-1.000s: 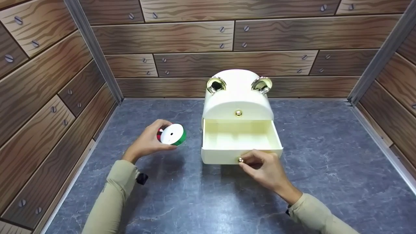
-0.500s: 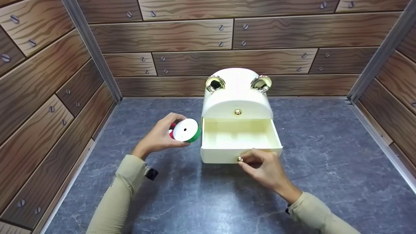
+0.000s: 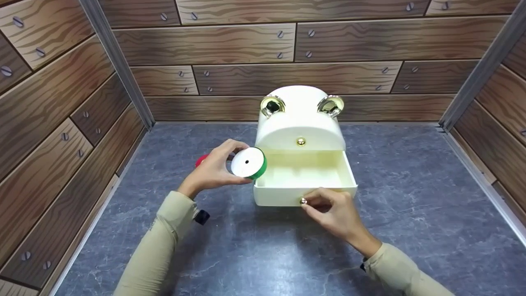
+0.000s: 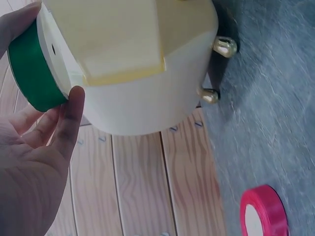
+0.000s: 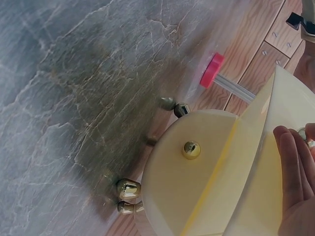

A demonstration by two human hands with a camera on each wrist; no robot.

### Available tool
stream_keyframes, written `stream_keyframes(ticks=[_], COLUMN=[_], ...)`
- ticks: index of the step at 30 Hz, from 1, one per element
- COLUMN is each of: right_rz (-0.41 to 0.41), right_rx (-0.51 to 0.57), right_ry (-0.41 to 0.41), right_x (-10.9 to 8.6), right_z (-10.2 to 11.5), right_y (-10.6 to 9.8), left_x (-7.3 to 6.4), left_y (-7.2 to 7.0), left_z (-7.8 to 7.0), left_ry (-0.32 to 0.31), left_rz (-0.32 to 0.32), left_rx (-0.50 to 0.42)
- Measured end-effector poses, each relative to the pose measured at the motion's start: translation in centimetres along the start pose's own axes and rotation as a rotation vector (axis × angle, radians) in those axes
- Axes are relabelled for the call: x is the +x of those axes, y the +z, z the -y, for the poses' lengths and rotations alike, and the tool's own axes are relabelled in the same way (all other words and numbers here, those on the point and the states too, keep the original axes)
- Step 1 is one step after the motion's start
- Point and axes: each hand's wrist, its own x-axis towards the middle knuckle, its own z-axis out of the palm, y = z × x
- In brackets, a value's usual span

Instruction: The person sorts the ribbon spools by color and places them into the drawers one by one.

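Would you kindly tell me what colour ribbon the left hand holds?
Green ribbon, clearest in the left wrist view.

Bright head view with white glare on the grey tabletop (image 3: 263, 267) and soft shadows, duller wrist views

The cabinet (image 3: 301, 119) stands toward the far side of the table (image 3: 246, 263), before the far wall (image 3: 246, 80). Its drawer (image 3: 275, 197) juts out on the near side, below the upper knob (image 3: 301, 142). The right hand (image 3: 337, 210) is at the drawer knob (image 3: 303, 201), in front. The left hand (image 3: 211, 170) holds one spool (image 3: 247, 163) by the drawer's left edge; the other spool (image 4: 268, 211) lies on the table, farther left.
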Motion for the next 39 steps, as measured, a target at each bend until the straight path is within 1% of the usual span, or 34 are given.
stream_keyframes(ticks=[8,12,17,23,29,35,39], right_rz=[-0.009,-0.01,-0.003,-0.015,-0.02,-0.02,-0.018], right_rx=[0.003,-0.007,-0.005,0.002,-0.003,-0.005,0.002], right_ry=[-0.014,-0.024,-0.022,-0.041,-0.05,-0.045,-0.036], right_x=[0.0,0.0,0.0,-0.1,0.0,0.0,0.0], right_z=[-0.1,-0.2,-0.1,-0.3,-0.4,-0.3,-0.3], right_y=[0.1,0.1,0.0,0.0,0.0,0.1,0.1], left_x=[1.0,1.2,1.4,1.9,2.5,2.9,3.1], left_y=[0.7,1.0,1.2,1.7,2.4,3.0,3.3], left_z=[-0.8,-1.1,-1.3,-1.7,-2.1,-2.4,-2.6], left_ry=[0.027,0.035,0.026,0.02,0.046,0.06,0.065], left_rz=[0.015,0.036,0.053,0.059,0.039,0.048,0.04], left_rx=[0.024,0.029,0.038,0.055,0.1,0.126,0.189])
